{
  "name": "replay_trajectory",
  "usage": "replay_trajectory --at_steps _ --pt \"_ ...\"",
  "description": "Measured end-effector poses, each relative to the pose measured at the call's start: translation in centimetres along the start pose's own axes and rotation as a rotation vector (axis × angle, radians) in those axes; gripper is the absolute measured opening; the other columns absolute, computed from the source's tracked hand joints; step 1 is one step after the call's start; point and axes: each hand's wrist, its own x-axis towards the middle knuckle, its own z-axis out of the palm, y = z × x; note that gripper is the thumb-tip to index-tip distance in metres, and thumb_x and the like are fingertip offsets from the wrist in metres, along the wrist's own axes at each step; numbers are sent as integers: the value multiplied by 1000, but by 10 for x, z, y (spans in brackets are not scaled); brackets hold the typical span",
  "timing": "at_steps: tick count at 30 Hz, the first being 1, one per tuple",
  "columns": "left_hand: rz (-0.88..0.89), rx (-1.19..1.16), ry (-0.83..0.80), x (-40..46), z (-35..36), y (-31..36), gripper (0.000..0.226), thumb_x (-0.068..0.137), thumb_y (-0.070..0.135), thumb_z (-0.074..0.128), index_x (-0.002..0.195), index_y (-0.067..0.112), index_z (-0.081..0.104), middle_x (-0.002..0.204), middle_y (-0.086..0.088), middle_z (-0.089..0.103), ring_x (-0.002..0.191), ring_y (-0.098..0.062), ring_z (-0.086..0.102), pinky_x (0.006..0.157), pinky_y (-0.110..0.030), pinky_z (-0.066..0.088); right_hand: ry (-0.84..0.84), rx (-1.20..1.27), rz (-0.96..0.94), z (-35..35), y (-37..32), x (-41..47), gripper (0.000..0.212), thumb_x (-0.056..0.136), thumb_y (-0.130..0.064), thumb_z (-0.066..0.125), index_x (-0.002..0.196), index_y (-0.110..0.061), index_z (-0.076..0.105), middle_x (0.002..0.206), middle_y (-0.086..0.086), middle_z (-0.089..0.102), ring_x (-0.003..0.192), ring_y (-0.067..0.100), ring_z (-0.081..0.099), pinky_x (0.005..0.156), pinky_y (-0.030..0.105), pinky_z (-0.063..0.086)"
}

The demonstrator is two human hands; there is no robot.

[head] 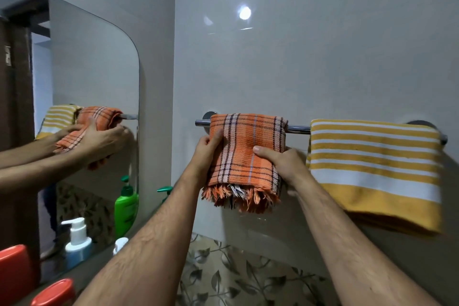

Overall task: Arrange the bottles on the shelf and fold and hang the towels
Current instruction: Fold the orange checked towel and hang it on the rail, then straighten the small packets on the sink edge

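Observation:
An orange checked towel [244, 154] with a fringed lower edge hangs folded over the chrome towel rail [298, 128] on the wall. My left hand [207, 150] grips its left edge, thumb on the front. Gripping the right edge is my right hand [280, 159], its thumb lying across the cloth. A yellow and white striped towel [375, 171] hangs folded on the same rail to the right. Bottles stand at the lower left: a green pump top [165, 191] behind my left forearm, a white pump top [120, 245], and a red cap [53, 292].
A large mirror [94, 69] on the left wall reflects my hands, both towels and the bottles. Leaf-patterned tiles [236, 278] run along the wall below the rail. The wall above the rail is plain grey.

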Motion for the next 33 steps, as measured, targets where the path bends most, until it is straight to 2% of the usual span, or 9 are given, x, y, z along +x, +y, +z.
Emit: replay_trajectory --at_steps 4,8,11,14,17,22,25,28,33 --pt "-6 79 -37 -8 6 1 98 62 66 79 133 7 45 123 -18 65 104 -31 69 94 -51 53 70 -21 -9 0 4 -3 5 87 -23 74 90 -22 70 90 0 77 74 10 74 67 22 57" --pt "71 276 -36 -16 7 -6 69 71 51 80 126 17 56 115 -1 71 103 -16 69 95 -42 54 198 -138 -115 5 18 -2 28 84 -27 77 107 -18 66 94 -7 71 81 5 67 67 16 50" --pt "115 468 65 -22 -1 -14 81 65 57 82 129 20 50 118 4 67 106 -12 66 96 -39 53 153 -293 -85 2 31 0 52 73 -35 84 116 -12 65 105 -4 72 92 10 69 77 20 52" --pt "167 614 101 -30 -3 -14 65 78 42 78 130 19 47 119 3 65 106 -13 63 95 -37 52 118 -393 -50 -5 41 5 79 54 -52 81 121 -14 62 110 -4 72 98 10 69 93 36 56" --pt "199 665 120 -41 2 -12 61 86 35 71 136 19 42 125 1 63 111 -15 60 97 -35 49 140 -388 -41 1 36 -5 66 72 -35 83 125 -9 54 120 2 67 107 18 66 100 35 50" --pt "249 760 197 -67 10 -17 53 94 40 57 141 26 36 129 5 61 114 -11 58 100 -38 48 267 -396 -158 22 39 -34 80 92 -32 67 151 -5 21 141 11 56 127 29 55 107 41 45" --pt "269 878 319 -101 21 -25 52 98 41 51 143 19 36 138 -3 51 121 -9 47 104 -24 31 304 -416 -270 34 57 -60 88 96 -47 55 157 -10 4 146 10 53 129 27 53 108 39 42" --pt "261 983 372 -144 30 -48 68 98 45 49 152 15 23 155 -4 33 140 -14 31 105 -21 19 318 -406 -246 39 89 -85 99 89 -72 38 157 -8 5 155 14 40 140 29 41 114 42 35" --pt "85 1169 240 -214 25 -116 76 96 57 40 155 16 16 162 -3 19 148 -15 19 118 -30 16 147 -430 -112 51 160 -132 93 90 -75 19 154 -8 23 156 19 34 143 32 33 116 39 25"
